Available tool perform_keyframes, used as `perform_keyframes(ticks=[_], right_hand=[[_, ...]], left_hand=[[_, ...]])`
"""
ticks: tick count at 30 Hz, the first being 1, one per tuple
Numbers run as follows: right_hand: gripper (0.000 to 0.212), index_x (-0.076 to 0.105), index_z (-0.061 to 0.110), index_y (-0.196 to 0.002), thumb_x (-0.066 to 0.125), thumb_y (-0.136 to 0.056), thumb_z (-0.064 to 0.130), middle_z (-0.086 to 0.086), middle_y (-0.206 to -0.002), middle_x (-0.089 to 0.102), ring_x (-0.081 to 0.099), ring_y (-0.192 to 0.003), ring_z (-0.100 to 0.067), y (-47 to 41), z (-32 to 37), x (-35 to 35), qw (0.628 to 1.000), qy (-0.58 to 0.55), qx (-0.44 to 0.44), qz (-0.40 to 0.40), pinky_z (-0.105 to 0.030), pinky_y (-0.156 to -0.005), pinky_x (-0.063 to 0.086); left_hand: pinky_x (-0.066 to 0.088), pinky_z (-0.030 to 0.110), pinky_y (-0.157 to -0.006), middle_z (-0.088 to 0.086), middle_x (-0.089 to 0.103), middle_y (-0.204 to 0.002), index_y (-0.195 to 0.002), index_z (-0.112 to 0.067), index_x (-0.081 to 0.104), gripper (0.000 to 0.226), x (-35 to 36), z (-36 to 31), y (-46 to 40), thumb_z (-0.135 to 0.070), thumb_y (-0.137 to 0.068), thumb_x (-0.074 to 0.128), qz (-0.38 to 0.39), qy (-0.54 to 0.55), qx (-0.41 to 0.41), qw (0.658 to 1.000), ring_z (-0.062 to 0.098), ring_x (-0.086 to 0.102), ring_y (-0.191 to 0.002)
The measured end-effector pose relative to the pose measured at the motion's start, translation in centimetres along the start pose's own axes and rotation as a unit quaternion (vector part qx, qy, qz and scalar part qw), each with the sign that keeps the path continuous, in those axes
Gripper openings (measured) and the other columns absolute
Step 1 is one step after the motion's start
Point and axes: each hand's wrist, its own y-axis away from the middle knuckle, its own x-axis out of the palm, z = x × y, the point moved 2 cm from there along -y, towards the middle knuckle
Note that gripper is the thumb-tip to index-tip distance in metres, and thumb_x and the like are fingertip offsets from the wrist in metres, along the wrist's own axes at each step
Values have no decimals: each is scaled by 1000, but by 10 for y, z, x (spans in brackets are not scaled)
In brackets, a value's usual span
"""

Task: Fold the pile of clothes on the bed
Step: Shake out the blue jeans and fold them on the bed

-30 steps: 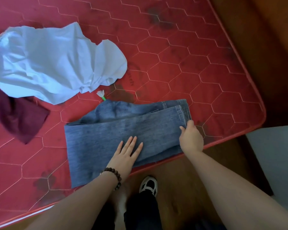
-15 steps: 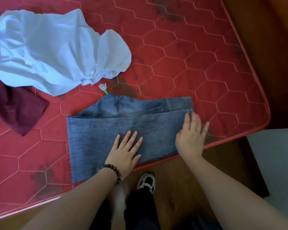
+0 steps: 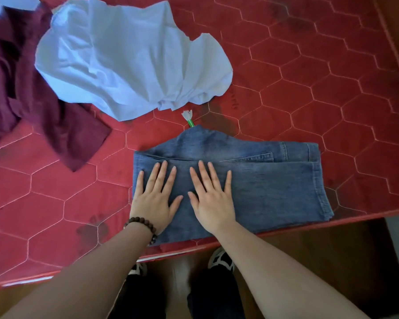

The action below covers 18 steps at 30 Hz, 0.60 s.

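Observation:
Blue jeans (image 3: 274, 185) lie folded into a flat rectangle at the near edge of the red quilted mattress (image 3: 320, 88). My left hand (image 3: 153, 199), with a bead bracelet on its wrist, presses flat on the left end of the jeans, fingers straight and spread. Beside it my right hand (image 3: 213, 199) presses flat on the denim the same way. A crumpled pale blue shirt (image 3: 129, 58) lies beyond the jeans, and a maroon garment (image 3: 33, 100) is spread at the far left, partly under the shirt.
A small green stick with a white tassel (image 3: 188, 118) pokes out from behind the jeans. The mattress edge runs just below my hands, with wooden floor (image 3: 320, 261) and my shoes (image 3: 221, 261) below it. Dark stains mark the mattress.
My right hand has slid left from the jeans' right end to the middle, next to my left hand. My left hand shifted left toward the fold edge. The view moved rightward.

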Motion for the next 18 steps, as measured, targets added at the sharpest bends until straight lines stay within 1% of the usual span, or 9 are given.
perform_keyframes(ticks=[2, 5, 10, 14, 18], right_hand=[[58, 19, 26, -151, 25, -98, 49, -2, -160, 13, 6, -148, -23, -9, 15, 2, 1000, 10, -17, 1, -66, -112, 7], [58, 17, 30, -151, 21, -97, 51, -1, -160, 13, 6, -148, -23, -26, 26, 4, 1000, 16, 12, -13, -66, -112, 5], [58, 18, 31, -151, 22, -97, 52, -3, -160, 14, 8, -148, -24, -29, 29, 9, 998, 27, 36, -39, -63, -114, 5], [60, 16, 28, -152, 27, -98, 51, -5, -160, 12, 5, -148, -25, -8, 35, 14, 998, 22, 51, -34, -62, -114, 5], [60, 16, 27, -152, 28, -98, 50, -5, -160, 12, 5, -148, -25, 25, 43, 21, 997, 24, 65, -19, -60, -115, 8]], left_hand=[[10, 49, -117, 6, 11, -159, -152, -14, 15, 72, -1, 11, -3, -58, -93, 14, -8, 2, -2, 1000, 18, 6, -146], [5, 47, -119, 6, 5, -159, -152, -12, 11, 75, -3, 24, -14, -59, -93, 9, -29, 6, -15, 999, 18, 1, -147], [2, 49, -119, 5, -3, -160, -152, -20, 1, 73, 5, 32, -21, -61, -93, 14, -47, 47, -42, 997, 19, -7, -147], [3, 49, -118, 9, -6, -160, -153, -21, 1, 72, 14, 23, 5, -58, -93, 16, -39, 82, -54, 994, 23, -11, -147], [8, 48, -117, 11, -4, -160, -153, -20, 6, 73, 22, 23, 41, -57, -93, 24, -22, 90, -41, 995, 28, -8, -147]])
